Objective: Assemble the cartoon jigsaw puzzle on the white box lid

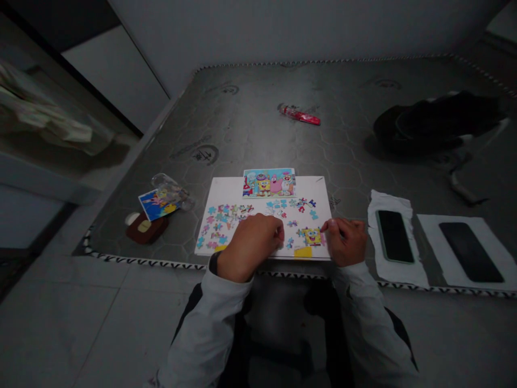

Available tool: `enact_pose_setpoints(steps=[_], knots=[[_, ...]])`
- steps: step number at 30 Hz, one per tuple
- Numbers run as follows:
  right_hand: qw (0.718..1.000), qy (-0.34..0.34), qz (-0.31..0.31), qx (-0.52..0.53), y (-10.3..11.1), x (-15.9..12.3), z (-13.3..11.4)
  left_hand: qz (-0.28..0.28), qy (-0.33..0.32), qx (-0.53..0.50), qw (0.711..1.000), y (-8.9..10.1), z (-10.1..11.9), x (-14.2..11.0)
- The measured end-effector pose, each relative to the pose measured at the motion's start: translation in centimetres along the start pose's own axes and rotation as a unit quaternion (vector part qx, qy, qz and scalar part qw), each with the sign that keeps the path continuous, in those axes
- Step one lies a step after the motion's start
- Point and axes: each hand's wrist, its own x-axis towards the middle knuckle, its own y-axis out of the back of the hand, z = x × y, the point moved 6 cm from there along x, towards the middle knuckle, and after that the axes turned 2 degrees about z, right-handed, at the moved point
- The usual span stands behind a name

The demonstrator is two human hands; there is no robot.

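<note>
The left hand [249, 246] and right hand [344, 242] curl over the white board [315, 188]; whether they grip anything, I cannot tell. The puzzle pieces [224, 223] lie on it, on a mattress [258, 129]: light, thin, easily nudged, best lifted by their edges.

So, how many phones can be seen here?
2: one phone on crumpled paper, another on a white sheet beside it, both right of the puzzle.

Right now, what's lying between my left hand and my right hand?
In the head view, loose jigsaw pieces and a small assembled SpongeBob section lie on the white sheet between your left hand and right hand.
</note>
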Motion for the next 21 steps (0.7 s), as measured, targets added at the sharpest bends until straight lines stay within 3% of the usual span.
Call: enact_pose_setpoints(steps=[7, 13, 21], knots=[[1.0, -0.004, 0.0, 0.005, 0.0, 0.0, 0.0, 0.005, 0.039, 0.032, 0.999, -0.4, -0.7, 0.5], [1.0, 0.0, -0.002, 0.002, -0.1, -0.1, 0.2, 0.059, 0.082, 0.048, 0.994, 0.2, -0.9, 0.9], [1.0, -0.012, -0.007, -0.001, 0.1, -0.1, 0.2, 0.078, 0.115, 0.045, 0.989, 0.4, -1.6, 1.2]])
